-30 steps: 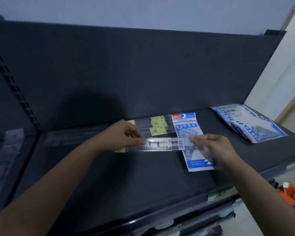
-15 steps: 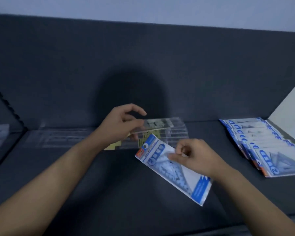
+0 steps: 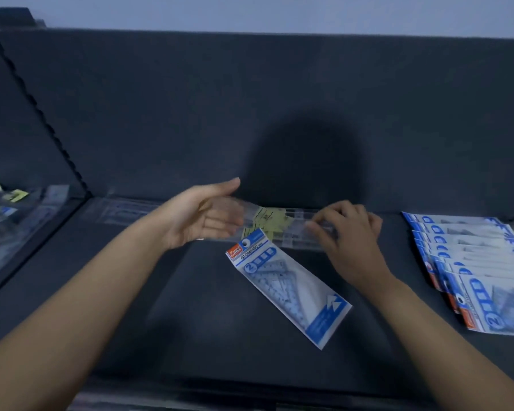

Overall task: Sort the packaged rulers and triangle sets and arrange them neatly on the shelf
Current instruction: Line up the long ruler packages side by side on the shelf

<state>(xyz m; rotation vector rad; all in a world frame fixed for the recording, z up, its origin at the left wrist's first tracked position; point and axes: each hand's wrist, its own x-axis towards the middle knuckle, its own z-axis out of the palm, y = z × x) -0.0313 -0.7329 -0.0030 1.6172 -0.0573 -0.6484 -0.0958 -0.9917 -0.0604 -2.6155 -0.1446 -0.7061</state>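
Observation:
A blue-and-white triangle set pack [image 3: 288, 287] lies loose and slanted on the dark shelf [image 3: 190, 321], touched by neither hand. Behind it a small pile of clear packaged rulers [image 3: 279, 229] with yellow labels lies along the back of the shelf. My right hand [image 3: 349, 232] rests on the right end of these rulers, fingers bent over them. My left hand [image 3: 204, 216] hovers at the pile's left end, palm turned inward and fingers straight, holding nothing. A fanned row of triangle set packs [image 3: 472, 268] lies at the right.
More clear ruler packs [image 3: 122, 210] lie along the back left of the shelf. The neighbouring shelf bay at left holds mixed packs [image 3: 9, 221]. A dark back panel [image 3: 250, 114] rises behind everything, and the shelf's front edge [image 3: 250, 396] runs along the bottom.
My right hand let go of the triangle set pack, which now lies on the shelf, and moved back onto the rulers. My left hand opened and turned palm inward.

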